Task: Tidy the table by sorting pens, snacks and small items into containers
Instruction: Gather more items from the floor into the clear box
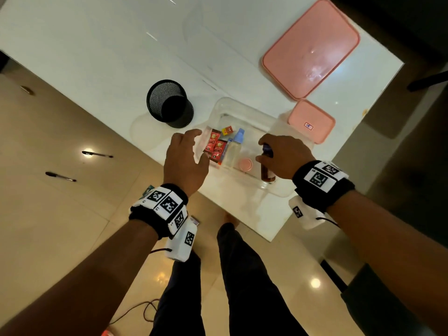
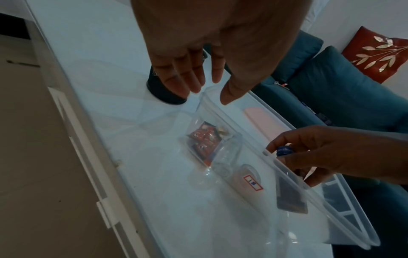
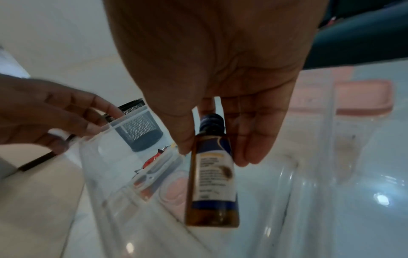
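On the white table stands a clear plastic container (image 1: 254, 112) (image 2: 243, 125). Inside lie red snack sachets (image 1: 214, 145) (image 2: 205, 137), a small yellow box (image 1: 227, 130), a clear bottle with a blue cap (image 1: 236, 144) and a round pink piece (image 1: 246, 164) (image 3: 174, 190). My right hand (image 1: 263, 151) (image 3: 212, 153) pinches a brown bottle (image 1: 266, 170) (image 3: 212, 183) by its blue-capped neck, upright over the container's near right corner. My left hand (image 1: 201, 144) (image 2: 209, 96) hovers with straight fingers at the container's left rim and holds nothing.
A black mesh pen cup (image 1: 169, 104) (image 3: 139, 132) stands empty to the left of the container. A large pink lid (image 1: 310, 49) and a small pink-lidded box (image 1: 312, 121) lie at the far right. Two pens (image 1: 97, 154) (image 1: 60, 177) lie on the floor to the left.
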